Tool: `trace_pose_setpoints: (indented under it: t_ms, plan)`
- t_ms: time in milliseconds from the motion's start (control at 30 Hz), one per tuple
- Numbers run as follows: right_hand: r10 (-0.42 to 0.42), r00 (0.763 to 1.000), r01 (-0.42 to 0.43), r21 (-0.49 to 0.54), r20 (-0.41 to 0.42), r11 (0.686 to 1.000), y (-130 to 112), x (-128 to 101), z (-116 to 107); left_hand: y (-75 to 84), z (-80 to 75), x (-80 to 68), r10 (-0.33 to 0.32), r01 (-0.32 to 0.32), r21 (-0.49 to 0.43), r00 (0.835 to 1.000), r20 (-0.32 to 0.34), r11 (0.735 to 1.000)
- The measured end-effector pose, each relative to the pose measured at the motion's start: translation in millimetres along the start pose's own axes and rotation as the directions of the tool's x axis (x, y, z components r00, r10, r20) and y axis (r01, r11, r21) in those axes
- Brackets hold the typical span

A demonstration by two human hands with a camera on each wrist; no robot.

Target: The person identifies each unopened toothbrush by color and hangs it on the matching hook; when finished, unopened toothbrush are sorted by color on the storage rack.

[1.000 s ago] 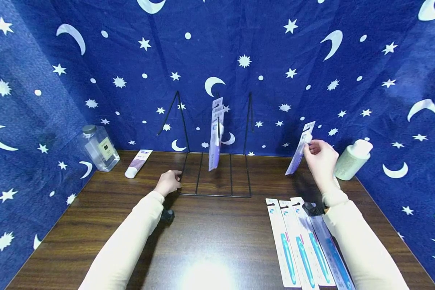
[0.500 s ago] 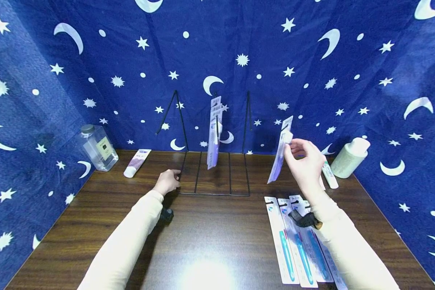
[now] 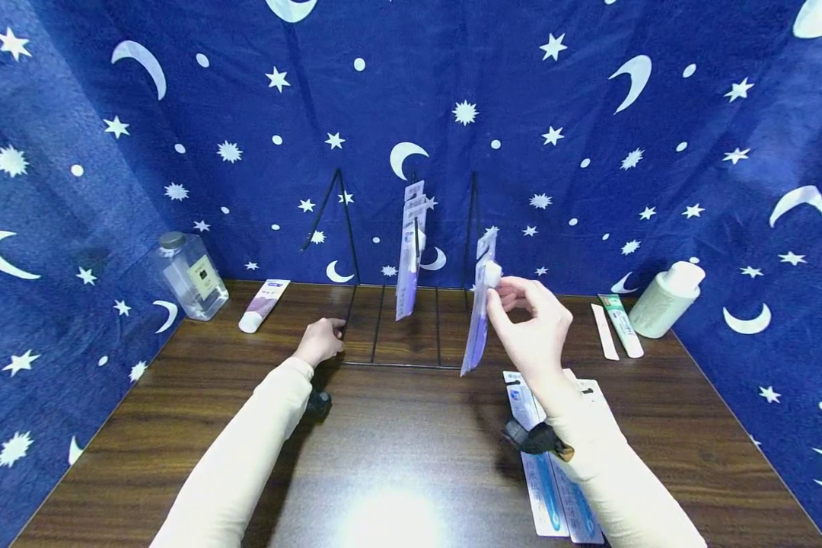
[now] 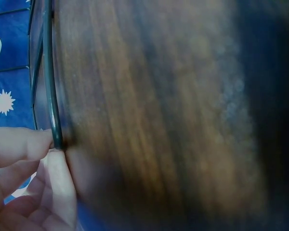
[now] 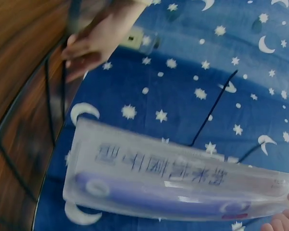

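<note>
In the head view my left hand [image 3: 320, 341] pinches the front left of a black wire rack [image 3: 390, 364] standing on the table. The left wrist view shows thumb and fingers on a dark bar [image 4: 50, 91]. My right hand [image 3: 536, 323] pinches a packaged purple toothbrush [image 3: 476, 320] near its top, held upright in front of the rack's right side. Its clear pack with printed characters [image 5: 168, 178] fills the lower right wrist view. Several purple toothbrush packs [image 3: 408, 259] hang from the rack's middle hook. Blue toothbrush packs [image 3: 543, 502] lie partly hidden under my right forearm.
At the left stand a clear bottle [image 3: 193, 278] and, beside it, a white and purple tube [image 3: 263, 306]. On the right are a pale green bottle [image 3: 666, 301], a green and white tube [image 3: 622, 327] and a pale strip [image 3: 604, 332]. A starry blue cloth hangs behind.
My right hand has carried the packaged purple toothbrush leftward, from near the pale green bottle to the rack's right side. My left hand has stayed on the rack.
</note>
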State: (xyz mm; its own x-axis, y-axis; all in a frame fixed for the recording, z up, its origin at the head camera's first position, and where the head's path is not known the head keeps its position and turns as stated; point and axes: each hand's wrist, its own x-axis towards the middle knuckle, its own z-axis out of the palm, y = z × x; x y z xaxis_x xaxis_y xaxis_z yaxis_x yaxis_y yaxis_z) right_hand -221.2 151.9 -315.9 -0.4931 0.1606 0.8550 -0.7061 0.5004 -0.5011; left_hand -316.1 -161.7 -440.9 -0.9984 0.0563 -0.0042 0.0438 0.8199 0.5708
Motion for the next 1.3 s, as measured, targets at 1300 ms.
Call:
trace_pose_setpoints:
  t_ms: [1300]
  plan:
    - [-0.073, 0.988, 0.090, -0.126, 0.135, 0.988, 6.9, 4.0, 89.9, 3.2, -2.6, -3.8, 0.009, -0.009, 0.001, 1.000, -0.019, 1.000]
